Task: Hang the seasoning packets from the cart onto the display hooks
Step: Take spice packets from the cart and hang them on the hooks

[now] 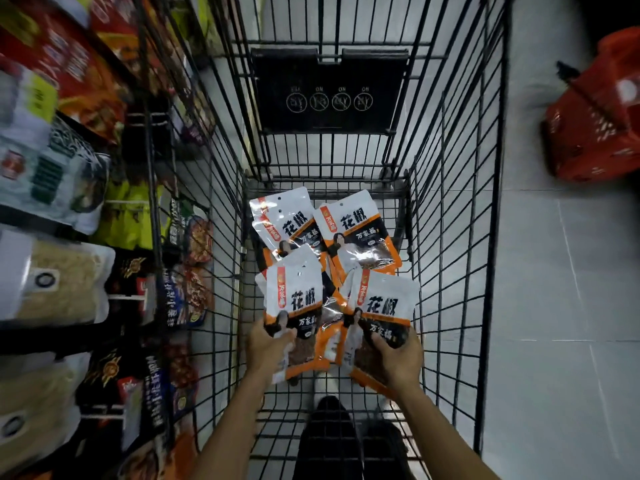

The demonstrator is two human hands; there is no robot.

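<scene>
So, at the near end of the cart (221, 271) the left hand (268, 348) curls round the bottom of one seasoning packet (294, 296), and the right hand (398, 358) pinches a second packet (384, 303) the same way. Loose packets (356, 230) lie toward the far end. They look light, floppy and slick, so I'd regrip up near the top seam by the hang hole.
</scene>
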